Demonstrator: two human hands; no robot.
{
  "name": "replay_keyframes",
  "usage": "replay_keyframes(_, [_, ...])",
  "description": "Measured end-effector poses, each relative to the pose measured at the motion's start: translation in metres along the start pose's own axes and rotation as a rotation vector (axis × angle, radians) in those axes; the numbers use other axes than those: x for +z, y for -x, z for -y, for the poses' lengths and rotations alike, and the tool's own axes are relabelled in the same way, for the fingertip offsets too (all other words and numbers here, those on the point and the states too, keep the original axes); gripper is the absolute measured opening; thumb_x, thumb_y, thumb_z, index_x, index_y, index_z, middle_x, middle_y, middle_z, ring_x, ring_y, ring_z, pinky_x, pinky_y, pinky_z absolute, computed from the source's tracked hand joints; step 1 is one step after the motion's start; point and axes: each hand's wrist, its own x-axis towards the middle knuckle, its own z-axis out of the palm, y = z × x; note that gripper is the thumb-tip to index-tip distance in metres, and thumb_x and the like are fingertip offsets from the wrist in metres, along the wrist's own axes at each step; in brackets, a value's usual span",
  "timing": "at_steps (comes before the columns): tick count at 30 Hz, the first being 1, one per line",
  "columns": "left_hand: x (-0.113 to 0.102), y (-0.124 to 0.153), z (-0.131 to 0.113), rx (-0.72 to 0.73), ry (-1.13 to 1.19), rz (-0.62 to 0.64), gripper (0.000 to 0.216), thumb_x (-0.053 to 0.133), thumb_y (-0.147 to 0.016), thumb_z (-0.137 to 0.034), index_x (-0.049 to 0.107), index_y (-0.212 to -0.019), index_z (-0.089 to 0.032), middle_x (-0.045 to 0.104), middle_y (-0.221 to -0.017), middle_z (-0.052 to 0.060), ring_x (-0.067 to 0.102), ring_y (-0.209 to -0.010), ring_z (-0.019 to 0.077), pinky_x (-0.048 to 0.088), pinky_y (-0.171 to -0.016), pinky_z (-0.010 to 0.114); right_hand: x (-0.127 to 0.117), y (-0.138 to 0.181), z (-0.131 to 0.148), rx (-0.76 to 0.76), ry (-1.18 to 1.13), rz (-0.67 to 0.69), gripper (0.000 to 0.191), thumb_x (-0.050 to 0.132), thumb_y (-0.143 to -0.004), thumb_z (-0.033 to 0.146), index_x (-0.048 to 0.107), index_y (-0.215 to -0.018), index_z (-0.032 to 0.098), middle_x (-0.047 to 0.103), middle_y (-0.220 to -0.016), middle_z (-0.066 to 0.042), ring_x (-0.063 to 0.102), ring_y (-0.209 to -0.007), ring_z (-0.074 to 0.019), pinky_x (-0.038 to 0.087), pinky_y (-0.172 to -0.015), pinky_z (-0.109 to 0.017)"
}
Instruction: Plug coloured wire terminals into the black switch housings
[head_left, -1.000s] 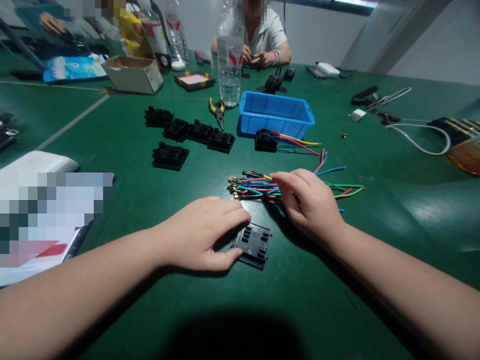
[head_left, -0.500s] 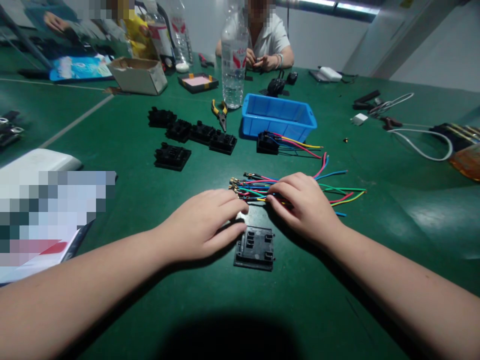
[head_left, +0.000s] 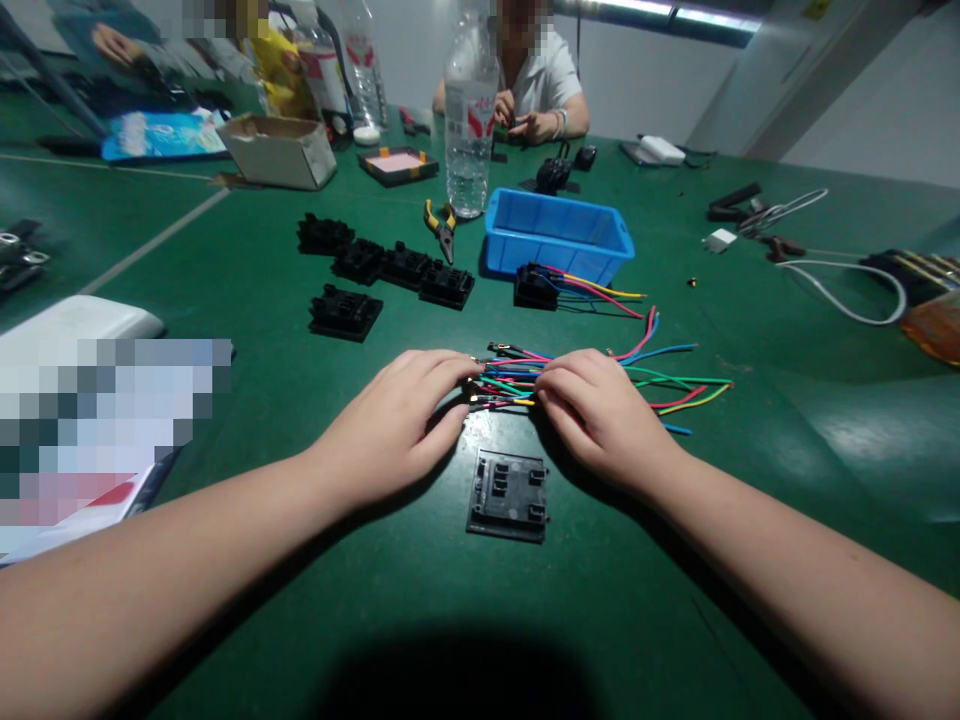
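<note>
A bundle of coloured wires (head_left: 508,385) with metal terminals at the left end lies across the table in front of me. My left hand (head_left: 409,415) is curled about those terminals, its thumb and fingertips touching them from either side. Over the middle of the bundle, my right hand (head_left: 600,410) has its fingers bent round the wires, hiding part of them. The loose wire ends fan out beyond it to the right. Nearer to me, below the gap between the hands, a square black plastic panel (head_left: 510,495) lies flat with small raised slots facing up.
Several black modules (head_left: 405,263) sit at the back left, near yellow-handled pliers (head_left: 442,230). A wired black module (head_left: 536,286) stands before a blue bin (head_left: 559,235). Behind are a water bottle (head_left: 469,130) and a cardboard box (head_left: 281,150). Another person (head_left: 536,95) sits opposite.
My left hand has shifted up and slightly left, off the black panel's edge and onto the wires' terminal ends. My right hand stays on the bundle, almost unmoved.
</note>
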Motion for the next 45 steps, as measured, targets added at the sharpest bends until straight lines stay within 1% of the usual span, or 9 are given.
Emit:
replay_keyframes(4, [0.0001, 0.0004, -0.0013, 0.008, 0.005, 0.030, 0.031, 0.044, -0.096, -0.026, 0.054, -0.124, -0.016, 0.062, -0.125, 0.010, 0.055, -0.115, 0.0248, 0.045, -0.100, 0.045, -0.0005, 0.0000, 0.0010, -0.028, -0.023, 0.012, 0.022, 0.046, -0.096, 0.024, 0.067, -0.097, 0.017, 0.069, -0.104, -0.009, 0.057, -0.099, -0.0244, 0.042, -0.087, -0.041])
replay_keyframes(10, [-0.0014, 0.0008, -0.0015, 0.030, -0.004, 0.020, 0.027, 0.044, -0.095, -0.025, 0.057, -0.117, -0.017, 0.064, -0.117, 0.009, 0.057, -0.108, 0.0247, 0.047, -0.095, 0.044, -0.0003, 0.0014, 0.0005, -0.052, -0.030, -0.039, 0.022, 0.048, -0.096, 0.023, 0.069, -0.099, 0.017, 0.072, -0.105, -0.008, 0.060, -0.102, -0.0244, 0.044, -0.091, -0.044])
replay_keyframes(16, [-0.0034, 0.0009, -0.0019, -0.004, -0.023, -0.051, 0.025, 0.045, -0.095, -0.027, 0.056, -0.115, -0.017, 0.065, -0.115, 0.008, 0.059, -0.106, 0.0239, 0.048, -0.093, 0.042, -0.0035, 0.0017, 0.0034, -0.126, -0.064, -0.169, 0.020, 0.051, -0.094, 0.020, 0.068, -0.102, 0.015, 0.073, -0.104, -0.010, 0.064, -0.099, -0.0234, 0.048, -0.088, -0.042])
replay_keyframes(22, [-0.0042, 0.0015, -0.0049, -0.087, -0.029, -0.121, 0.029, 0.051, -0.093, -0.036, 0.055, -0.116, -0.019, 0.066, -0.109, 0.007, 0.062, -0.099, 0.0231, 0.050, -0.087, 0.040, -0.0053, 0.0033, 0.0060, -0.221, -0.074, -0.161, 0.021, 0.053, -0.092, 0.018, 0.067, -0.107, 0.018, 0.074, -0.107, -0.010, 0.065, -0.103, -0.0230, 0.050, -0.089, -0.041])
replay_keyframes(26, [-0.0053, 0.0022, -0.0057, -0.041, -0.025, -0.111, 0.022, 0.048, -0.096, -0.033, 0.062, -0.104, -0.018, 0.069, -0.102, 0.006, 0.062, -0.096, 0.0224, 0.049, -0.085, 0.038, -0.0057, 0.0044, 0.0067, -0.294, -0.083, -0.152, 0.024, 0.054, -0.091, 0.017, 0.066, -0.111, 0.018, 0.073, -0.110, -0.010, 0.064, -0.104, -0.0226, 0.050, -0.089, -0.041])
replay_keyframes(29, [-0.0059, 0.0021, -0.0056, -0.009, -0.019, -0.105, 0.020, 0.048, -0.096, -0.030, 0.063, -0.099, -0.017, 0.070, -0.098, 0.006, 0.062, -0.092, 0.0217, 0.049, -0.082, 0.037, -0.0062, 0.0038, 0.0071, -0.336, -0.094, -0.090, 0.025, 0.053, -0.092, 0.018, 0.063, -0.115, 0.018, 0.071, -0.113, -0.010, 0.063, -0.106, -0.0225, 0.048, -0.089, -0.041])
replay_keyframes(34, [-0.0075, 0.0020, -0.0067, 0.063, 0.005, -0.150, 0.017, 0.051, -0.095, -0.026, 0.063, -0.096, -0.015, 0.069, -0.092, 0.006, 0.062, -0.087, 0.0206, 0.049, -0.078, 0.035, -0.0030, 0.0017, 0.0041, -0.297, -0.072, -0.048, 0.027, 0.052, -0.092, 0.017, 0.059, -0.118, 0.019, 0.071, -0.110, -0.009, 0.062, -0.103, -0.0211, 0.044, -0.090, -0.040])
replay_keyframes(40, [-0.0093, 0.0056, -0.0085, 0.156, 0.051, -0.183, 0.014, 0.053, -0.093, -0.019, 0.064, -0.100, -0.013, 0.070, -0.095, 0.007, 0.063, -0.090, 0.0177, 0.049, -0.082, 0.030, -0.0001, 0.0043, 0.0025, -0.333, -0.109, -0.056, 0.028, 0.046, -0.094, 0.012, 0.060, -0.117, 0.018, 0.071, -0.102, -0.009, 0.062, -0.089, -0.0182, 0.047, -0.076, -0.031])
replay_keyframes(45, [-0.0078, 0.0068, -0.0074, 0.192, 0.068, -0.215, 0.014, 0.056, -0.092, -0.017, 0.064, -0.102, -0.013, 0.071, -0.094, 0.006, 0.064, -0.087, 0.0152, 0.049, -0.080, 0.026, -0.0008, 0.0050, 0.0041, -0.328, -0.059, -0.111, 0.028, 0.046, -0.093, 0.011, 0.062, -0.116, 0.015, 0.070, -0.098, -0.010, 0.059, -0.082, -0.0186, 0.048, -0.070, -0.030])
